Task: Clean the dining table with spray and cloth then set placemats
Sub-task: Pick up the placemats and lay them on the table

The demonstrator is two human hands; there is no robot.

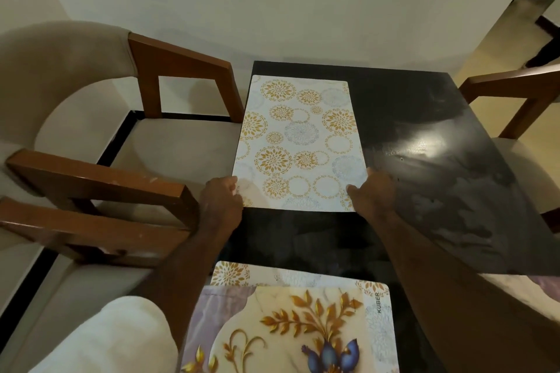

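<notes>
White, printed with gold flower medallions, fainter grey-blue ones and thin gold rings, the mat was seen flat on the far left part of the table. Its long left edge ran along the table's left edge. Its corners were rounded and its surface looked smooth and matt.

The mat's near left corner was held by the left hand, with the fingers curled close around the edge. The near right corner was held by the right hand, with the thumb laid on top of the print. The other fingers of that hand were hidden, so their spread could not be told. Both forearms were stretched across the table's near half.

The table was black and glossy. Dull grey streaks and a bright patch of reflected light were spread over its right half.

At the table's near edge a stack of further mats was seen. The top one was patterned like marble, with gold leaves and a blue flower. Under it a mat with the same medallion print showed, with the word KUBER printed along its right border.

Beige padded chairs with brown wooden arms were drawn up at the table's left side. Another chair stood at its right side. A white sleeve was visible at the table's near left.
</notes>
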